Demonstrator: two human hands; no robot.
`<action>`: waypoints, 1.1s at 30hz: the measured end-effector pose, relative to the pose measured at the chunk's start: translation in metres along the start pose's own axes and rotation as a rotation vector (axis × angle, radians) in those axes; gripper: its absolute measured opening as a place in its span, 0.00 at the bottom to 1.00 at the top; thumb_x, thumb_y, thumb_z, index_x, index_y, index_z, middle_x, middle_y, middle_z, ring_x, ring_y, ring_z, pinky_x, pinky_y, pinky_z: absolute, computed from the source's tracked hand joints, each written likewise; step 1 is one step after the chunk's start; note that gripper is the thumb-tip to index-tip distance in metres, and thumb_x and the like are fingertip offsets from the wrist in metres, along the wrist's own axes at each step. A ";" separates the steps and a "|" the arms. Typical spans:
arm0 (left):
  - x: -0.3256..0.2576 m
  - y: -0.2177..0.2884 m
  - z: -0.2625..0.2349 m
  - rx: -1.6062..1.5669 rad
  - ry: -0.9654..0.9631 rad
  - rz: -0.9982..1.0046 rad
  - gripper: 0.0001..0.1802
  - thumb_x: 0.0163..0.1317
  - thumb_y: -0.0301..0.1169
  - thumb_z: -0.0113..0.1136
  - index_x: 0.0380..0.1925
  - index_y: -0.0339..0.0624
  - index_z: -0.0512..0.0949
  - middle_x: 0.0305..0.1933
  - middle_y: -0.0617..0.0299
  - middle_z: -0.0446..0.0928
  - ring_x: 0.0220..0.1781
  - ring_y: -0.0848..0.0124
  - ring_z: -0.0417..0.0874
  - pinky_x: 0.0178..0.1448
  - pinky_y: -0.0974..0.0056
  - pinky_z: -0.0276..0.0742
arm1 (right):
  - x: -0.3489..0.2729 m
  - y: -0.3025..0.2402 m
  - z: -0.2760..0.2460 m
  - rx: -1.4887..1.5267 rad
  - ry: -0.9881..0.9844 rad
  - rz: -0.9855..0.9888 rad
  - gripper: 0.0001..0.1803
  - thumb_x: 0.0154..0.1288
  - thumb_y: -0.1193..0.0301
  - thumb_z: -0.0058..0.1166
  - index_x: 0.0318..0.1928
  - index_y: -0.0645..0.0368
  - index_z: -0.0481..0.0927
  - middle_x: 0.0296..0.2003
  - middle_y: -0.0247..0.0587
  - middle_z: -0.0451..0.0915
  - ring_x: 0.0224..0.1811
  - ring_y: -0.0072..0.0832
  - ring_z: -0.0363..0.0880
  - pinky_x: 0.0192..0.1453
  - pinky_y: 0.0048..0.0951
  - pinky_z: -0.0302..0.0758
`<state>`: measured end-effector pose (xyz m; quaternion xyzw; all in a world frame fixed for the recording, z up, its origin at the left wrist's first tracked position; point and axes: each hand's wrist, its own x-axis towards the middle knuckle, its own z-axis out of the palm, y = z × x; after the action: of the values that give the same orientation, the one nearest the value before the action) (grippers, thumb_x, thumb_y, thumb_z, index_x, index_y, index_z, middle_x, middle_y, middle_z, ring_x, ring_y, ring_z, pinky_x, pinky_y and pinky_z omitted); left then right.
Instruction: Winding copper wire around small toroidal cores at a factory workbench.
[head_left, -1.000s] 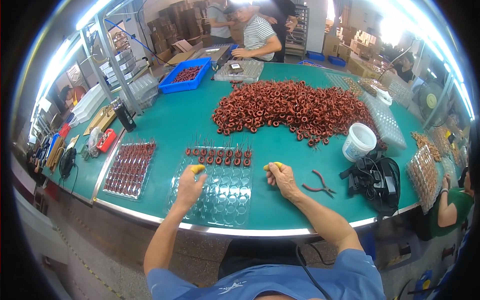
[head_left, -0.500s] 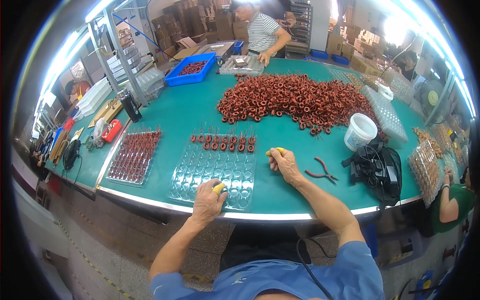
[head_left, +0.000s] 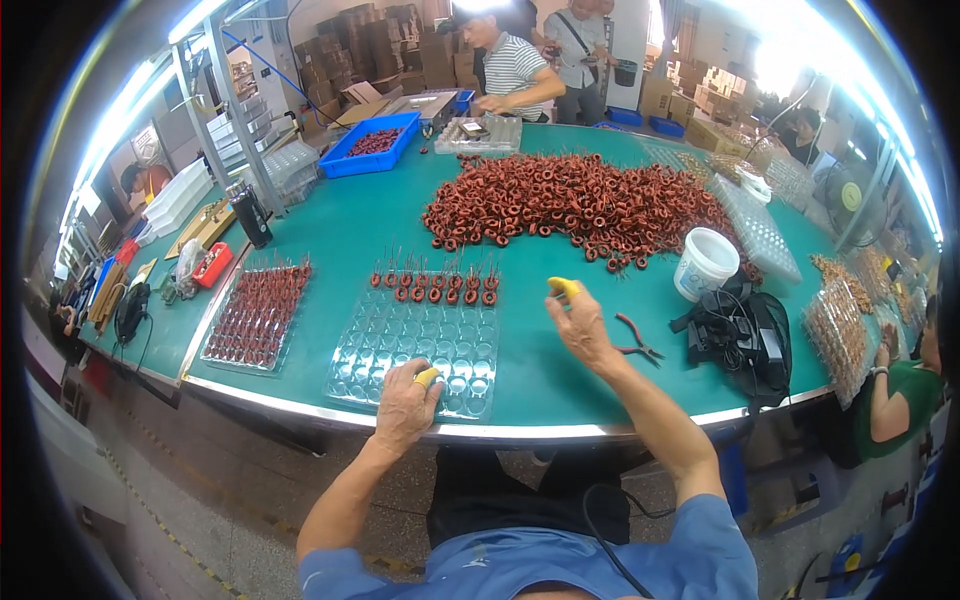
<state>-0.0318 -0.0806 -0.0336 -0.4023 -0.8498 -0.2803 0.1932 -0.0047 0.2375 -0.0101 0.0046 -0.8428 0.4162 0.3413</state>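
My left hand (head_left: 404,408) lies over the near edge of a clear plastic tray (head_left: 365,352), its fingers loosely bent and a yellow finger cot on one of them. Two rows of red-brown wire-wound ring coils (head_left: 433,287), leads pointing up, fill the tray's far end; the round pockets nearer me hold none. To the right of the tray, my right hand (head_left: 582,328) is above the green table, thumb and yellow-covered finger apart, with nothing visible between them. Beyond it spreads a large heap of the same coils (head_left: 570,205). Red-handled pliers (head_left: 637,342) lie beside my right hand.
Left stands a filled coil tray (head_left: 257,318); behind it are a black flask (head_left: 248,215) and a blue bin (head_left: 370,146) of coils. A white bucket (head_left: 706,265) and black cabled bag (head_left: 740,340) occupy the right. A person (head_left: 512,72) works across the table; another (head_left: 890,400) sits right.
My right hand has moved forward and slightly right, its fingers spreading. My left hand stays on the tray. The person opposite has pulled a hand back, and someone behind has come into view.
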 end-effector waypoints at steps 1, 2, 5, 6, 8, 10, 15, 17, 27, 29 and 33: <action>0.000 0.000 0.000 -0.003 -0.001 -0.002 0.12 0.57 0.30 0.62 0.40 0.37 0.79 0.47 0.55 0.73 0.50 0.55 0.74 0.56 0.54 0.66 | -0.003 0.000 -0.018 -0.099 -0.085 0.075 0.19 0.63 0.71 0.58 0.52 0.66 0.74 0.45 0.50 0.76 0.41 0.39 0.79 0.44 0.32 0.77; 0.000 0.000 0.000 -0.014 -0.006 0.003 0.12 0.57 0.30 0.62 0.40 0.37 0.79 0.47 0.55 0.73 0.49 0.55 0.74 0.56 0.54 0.66 | -0.006 0.000 -0.032 -0.258 -0.039 -0.033 0.20 0.63 0.71 0.58 0.53 0.68 0.74 0.46 0.52 0.75 0.44 0.42 0.78 0.47 0.33 0.77; 0.000 -0.001 0.001 0.004 0.004 0.029 0.11 0.57 0.29 0.62 0.40 0.37 0.79 0.47 0.56 0.73 0.49 0.56 0.74 0.55 0.54 0.67 | -0.025 0.009 -0.072 -0.458 0.004 -0.115 0.22 0.62 0.71 0.59 0.53 0.71 0.73 0.52 0.56 0.71 0.53 0.49 0.73 0.56 0.38 0.72; 0.000 0.000 0.001 0.000 0.003 0.018 0.11 0.57 0.28 0.61 0.40 0.36 0.79 0.46 0.55 0.73 0.49 0.56 0.74 0.55 0.54 0.67 | -0.034 0.014 -0.083 -0.563 -0.015 -0.115 0.23 0.61 0.70 0.59 0.53 0.71 0.73 0.52 0.56 0.71 0.54 0.48 0.72 0.57 0.39 0.71; 0.000 0.000 0.001 -0.018 -0.001 0.018 0.11 0.56 0.27 0.61 0.39 0.34 0.79 0.46 0.54 0.74 0.48 0.55 0.75 0.55 0.54 0.67 | -0.051 0.025 -0.097 -0.657 -0.066 -0.039 0.24 0.61 0.68 0.59 0.53 0.71 0.73 0.54 0.54 0.70 0.55 0.48 0.72 0.60 0.42 0.68; 0.000 0.000 0.001 -0.010 0.008 0.014 0.11 0.57 0.27 0.61 0.39 0.36 0.79 0.46 0.55 0.73 0.48 0.55 0.74 0.55 0.54 0.67 | -0.062 0.035 -0.102 -0.635 -0.096 -0.008 0.23 0.61 0.68 0.59 0.53 0.71 0.74 0.53 0.53 0.71 0.54 0.48 0.72 0.59 0.42 0.69; -0.003 0.000 0.002 -0.013 0.022 -0.004 0.10 0.58 0.27 0.60 0.39 0.35 0.79 0.47 0.54 0.73 0.48 0.53 0.74 0.55 0.54 0.68 | -0.072 0.046 -0.097 -0.649 -0.083 0.005 0.20 0.62 0.68 0.58 0.49 0.70 0.75 0.50 0.52 0.72 0.52 0.48 0.72 0.55 0.42 0.70; -0.004 0.000 0.003 -0.012 0.025 -0.011 0.10 0.58 0.27 0.59 0.40 0.34 0.79 0.47 0.53 0.74 0.49 0.54 0.75 0.56 0.54 0.68 | -0.069 0.043 -0.098 -0.649 -0.080 -0.024 0.19 0.62 0.69 0.58 0.49 0.70 0.75 0.50 0.52 0.72 0.52 0.48 0.72 0.55 0.42 0.70; -0.003 -0.002 0.006 0.002 0.049 -0.027 0.12 0.56 0.26 0.61 0.41 0.36 0.79 0.47 0.53 0.75 0.49 0.54 0.75 0.55 0.55 0.68 | 0.039 0.086 -0.098 -0.715 -0.073 -0.064 0.23 0.62 0.66 0.59 0.50 0.70 0.73 0.50 0.54 0.71 0.50 0.49 0.73 0.53 0.43 0.74; -0.005 -0.001 0.006 0.018 0.081 -0.031 0.12 0.56 0.26 0.61 0.41 0.36 0.79 0.46 0.54 0.75 0.49 0.55 0.75 0.55 0.55 0.69 | 0.060 0.109 -0.090 -0.895 -0.073 0.000 0.23 0.61 0.63 0.59 0.49 0.69 0.73 0.50 0.55 0.70 0.51 0.49 0.73 0.52 0.44 0.75; -0.006 -0.001 0.005 0.013 0.079 -0.069 0.12 0.57 0.26 0.61 0.41 0.36 0.79 0.46 0.55 0.75 0.48 0.56 0.76 0.54 0.55 0.69 | 0.083 0.148 -0.080 -0.990 -0.176 0.119 0.22 0.63 0.60 0.55 0.46 0.68 0.75 0.45 0.58 0.74 0.48 0.50 0.74 0.48 0.43 0.77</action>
<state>-0.0296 -0.0815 -0.0408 -0.3604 -0.8566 -0.2969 0.2194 -0.0657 0.4131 -0.0318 -0.1710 -0.9633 -0.0162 0.2061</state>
